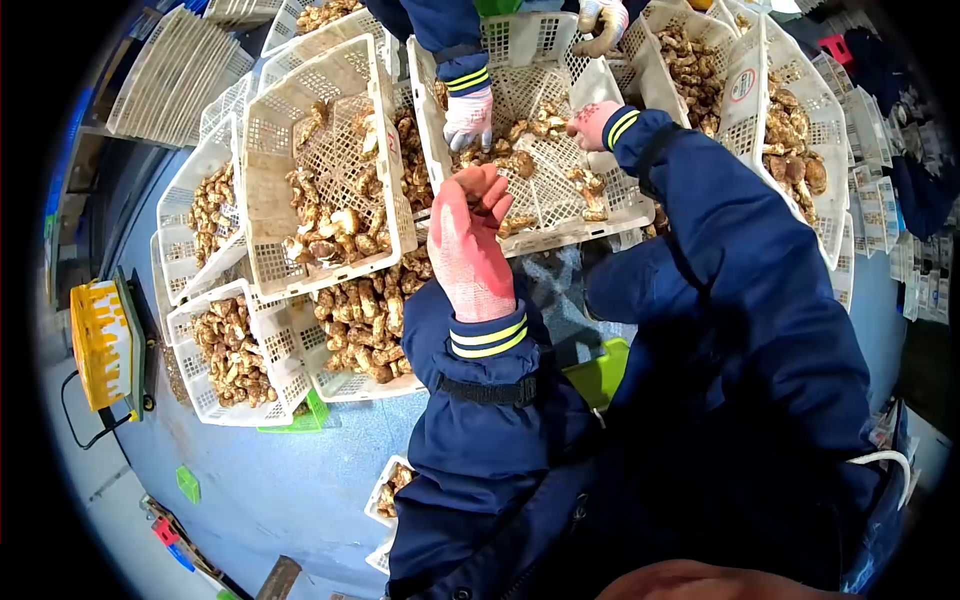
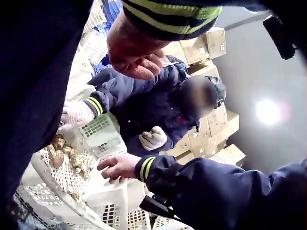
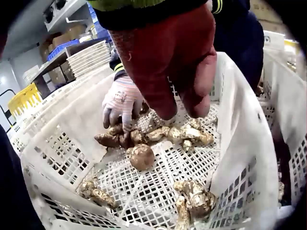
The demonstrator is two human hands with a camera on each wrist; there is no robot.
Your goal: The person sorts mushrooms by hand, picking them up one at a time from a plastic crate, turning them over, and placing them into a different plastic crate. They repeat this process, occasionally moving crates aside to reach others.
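Observation:
Brown-capped mushrooms (image 3: 142,157) lie scattered in a white perforated crate (image 1: 590,228). My right hand (image 1: 595,122), in a pink-red glove, hangs over the crate's right side. In the right wrist view its fingers (image 3: 205,76) point downward above the mushrooms, with nothing visible between them. My left hand (image 1: 468,250), gloved the same, is raised at the crate's near left edge, fingers loosely bent and no item visible in it. Across the crate, another person's gloved hand (image 1: 469,118) touches mushrooms at the left; that person's other hand (image 1: 600,25) is near the far right corner.
A tilted crate (image 1: 258,190) of mushrooms stands left, above crates holding more mushrooms (image 1: 232,350). Further filled crates (image 1: 745,90) stand right. Stacked empty crates (image 1: 180,80) are at the far left, near a yellow crate (image 1: 100,345). Cardboard boxes (image 2: 211,124) are piled behind the other person.

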